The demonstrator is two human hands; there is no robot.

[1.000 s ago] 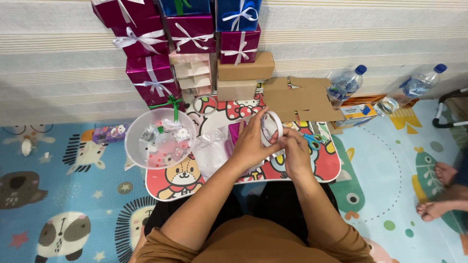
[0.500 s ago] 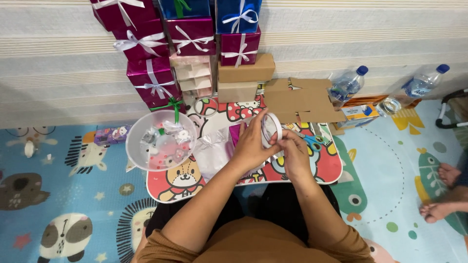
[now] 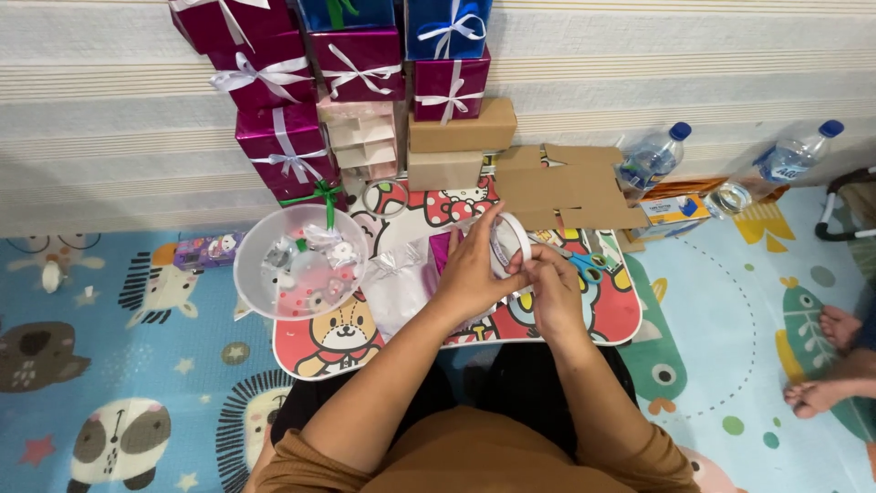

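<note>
a: status of tape roll (image 3: 511,245)?
b: white roll, held upright above the middle of the cartoon-print lap counter (image 3: 602,315), clear of its surface. vs. 1 s ago: roll position approx. unchanged, hands in the same place. only small change is at the right hand; its fingertips sit at the lower rim of the roll. read: work at the tape edge continues, no strip visibly pulled free yet.
a: left hand (image 3: 470,269) pose?
b: forearm comes up from lower left, wrist bent, fingers wrapped round the roll's left side. closed on the roll.
a: right hand (image 3: 552,288)?
b: forearm from lower right, knuckles up, fingers narrow, pinched against the roll's lower rim. whether tape end is caught between them: cannot tell, hidden by the knuckles.
a: surroundings, near to far?
b: shiny magenta piece (image 3: 440,251) and crinkled clear film (image 3: 397,283) on counter just left of hands. blue-handled scissors (image 3: 584,265) just right. clear bowl (image 3: 301,261) of small bits at the counter's left corner. flat cardboard (image 3: 566,187) and brown boxes (image 3: 461,137) behind. stacked magenta and blue gift boxes (image 3: 274,137) w/ ribbon against wall. two water bottles (image 3: 652,160) far right. another person's bare feet (image 3: 835,361) on the play mat (image 3: 109,365), well apart.
</note>
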